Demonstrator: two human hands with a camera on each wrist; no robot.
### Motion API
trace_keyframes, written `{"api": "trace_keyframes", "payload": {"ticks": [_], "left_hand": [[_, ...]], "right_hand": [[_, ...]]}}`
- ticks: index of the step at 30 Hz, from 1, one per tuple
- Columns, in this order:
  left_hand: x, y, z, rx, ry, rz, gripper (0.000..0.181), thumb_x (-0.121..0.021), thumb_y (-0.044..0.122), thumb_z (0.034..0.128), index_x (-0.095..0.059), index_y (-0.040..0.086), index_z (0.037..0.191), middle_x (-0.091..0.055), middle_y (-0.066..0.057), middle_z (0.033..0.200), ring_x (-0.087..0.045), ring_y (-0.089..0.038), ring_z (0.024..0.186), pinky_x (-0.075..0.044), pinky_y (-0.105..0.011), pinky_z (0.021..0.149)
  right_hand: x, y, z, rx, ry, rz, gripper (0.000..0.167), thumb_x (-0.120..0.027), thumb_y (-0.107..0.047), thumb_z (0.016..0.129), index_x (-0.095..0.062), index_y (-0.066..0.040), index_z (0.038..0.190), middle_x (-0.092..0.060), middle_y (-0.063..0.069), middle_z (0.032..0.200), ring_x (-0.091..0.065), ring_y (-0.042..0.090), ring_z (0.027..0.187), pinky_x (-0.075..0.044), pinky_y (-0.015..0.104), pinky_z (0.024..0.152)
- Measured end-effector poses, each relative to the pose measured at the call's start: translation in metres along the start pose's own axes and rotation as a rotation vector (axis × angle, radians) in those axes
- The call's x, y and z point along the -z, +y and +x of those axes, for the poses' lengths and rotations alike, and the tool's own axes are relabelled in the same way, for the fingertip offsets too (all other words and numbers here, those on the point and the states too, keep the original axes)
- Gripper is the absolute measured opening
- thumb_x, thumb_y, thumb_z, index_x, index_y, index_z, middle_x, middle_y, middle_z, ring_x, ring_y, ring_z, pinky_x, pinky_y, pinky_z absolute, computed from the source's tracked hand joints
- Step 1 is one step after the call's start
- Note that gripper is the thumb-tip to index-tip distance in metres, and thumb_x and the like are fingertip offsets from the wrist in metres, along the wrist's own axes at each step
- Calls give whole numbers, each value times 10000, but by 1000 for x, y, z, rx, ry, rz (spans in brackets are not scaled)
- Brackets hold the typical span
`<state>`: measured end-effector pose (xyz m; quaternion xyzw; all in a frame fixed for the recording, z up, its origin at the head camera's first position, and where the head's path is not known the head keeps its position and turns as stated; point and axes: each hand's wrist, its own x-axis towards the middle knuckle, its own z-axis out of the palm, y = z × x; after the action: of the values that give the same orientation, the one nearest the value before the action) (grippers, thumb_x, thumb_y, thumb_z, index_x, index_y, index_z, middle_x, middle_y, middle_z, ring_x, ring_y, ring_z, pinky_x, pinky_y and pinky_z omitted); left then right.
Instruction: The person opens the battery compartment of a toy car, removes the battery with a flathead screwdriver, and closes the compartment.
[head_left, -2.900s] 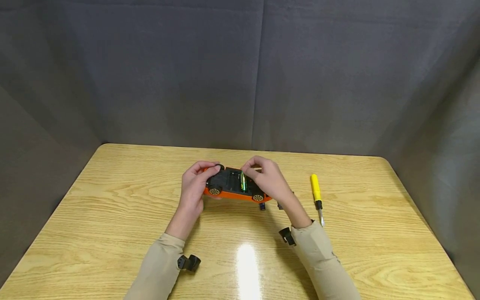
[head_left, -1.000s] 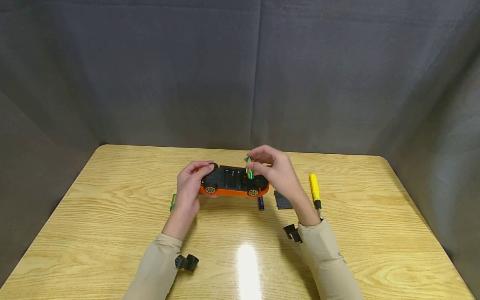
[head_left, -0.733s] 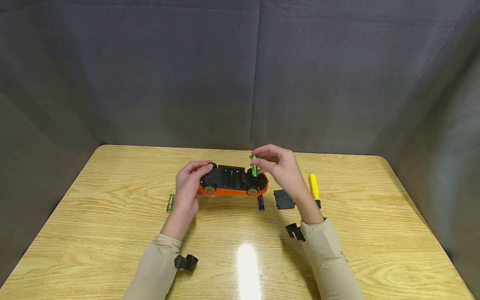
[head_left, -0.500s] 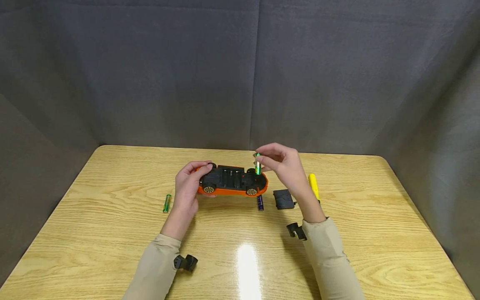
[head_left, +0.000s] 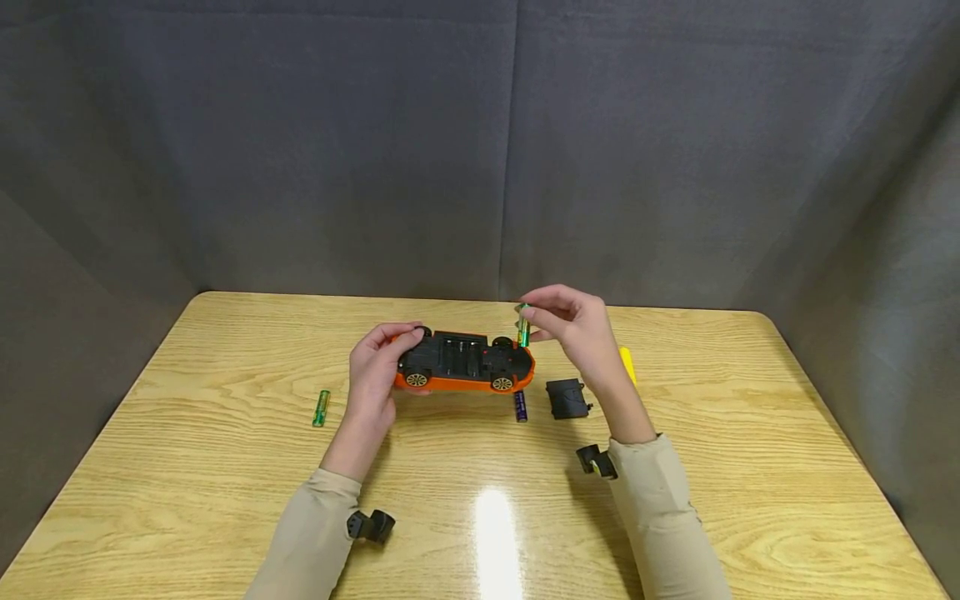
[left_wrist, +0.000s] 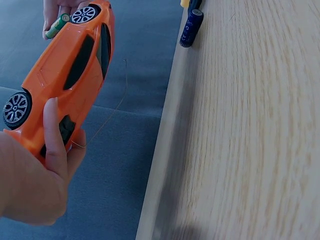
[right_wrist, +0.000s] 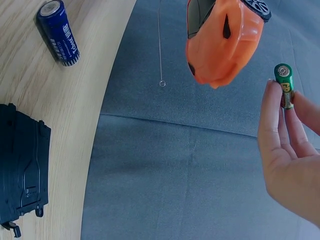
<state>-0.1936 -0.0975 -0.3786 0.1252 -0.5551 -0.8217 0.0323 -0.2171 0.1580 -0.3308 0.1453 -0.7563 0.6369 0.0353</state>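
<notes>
Upside down above the table, an orange toy car [head_left: 450, 384] rests in my left hand [head_left: 372, 367], which grips its left end, thumb over the black underside. Metal contacts show in the uncovered battery compartment [head_left: 462, 357]. Thumb and fingertips of my right hand [head_left: 585, 333] pinch a green battery [head_left: 524, 327] upright, just behind the car's right end. In the right wrist view this battery [right_wrist: 285, 82] is apart from the car [right_wrist: 225, 45]. Another green battery [head_left: 321, 408] lies on the table left of my left forearm.
A dark blue battery [head_left: 521, 407] lies just in front of the car. Right of it is a black plastic cover [head_left: 567, 399]. A screwdriver's yellow handle [head_left: 627, 365] shows behind my right forearm, which hides the remainder. Grey cloth [head_left: 337, 167] hangs behind the table.
My right hand has lifted its green battery from over the compartment and carried it right. The other green battery has rolled left from behind my left forearm. The left hand still grips the car.
</notes>
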Motion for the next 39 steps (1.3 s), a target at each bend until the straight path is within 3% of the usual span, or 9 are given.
{"api": "trace_keyframes", "payload": {"ticks": [9,15,24,34,39], "left_hand": [[0,0,1,9,1,3,70,-749,74,932,-729,139,914,-725,-11,1078,-710,-244,911,-574,-388,390],[-1,-1,3,7,1,8,47,-748,74,930,-727,63,970,-730,-12,1084,-714,-245,888,-580,-390,400],[-1,-1,4,14,5,9,45,-750,69,928,-728,74,968,-725,-25,1075,-718,-256,873,-598,-462,439],[1,0,5,-2,5,8,34,-737,65,935,-726,81,963,-717,-28,1052,-720,-255,844,-593,-458,426],[2,0,5,-7,1,12,62,-734,73,938,-722,49,994,-703,-46,1056,-722,-254,837,-594,-452,427]], "right_hand": [[4,1,2,-14,27,9,242,-711,-72,980,-699,105,1144,-731,145,1043,-682,197,885,-645,456,784],[7,4,4,-14,41,16,248,-704,-72,986,-695,121,1142,-721,213,1068,-679,185,887,-650,370,752],[9,6,5,-16,52,16,230,-694,-71,994,-701,112,1133,-735,34,979,-675,170,864,-648,332,734],[14,11,7,-29,70,22,233,-689,-69,996,-699,123,1127,-721,-8,923,-681,159,842,-646,440,774],[14,12,8,-40,85,28,240,-694,-72,994,-690,133,1119,-724,4,911,-690,161,834,-648,432,773]]}}
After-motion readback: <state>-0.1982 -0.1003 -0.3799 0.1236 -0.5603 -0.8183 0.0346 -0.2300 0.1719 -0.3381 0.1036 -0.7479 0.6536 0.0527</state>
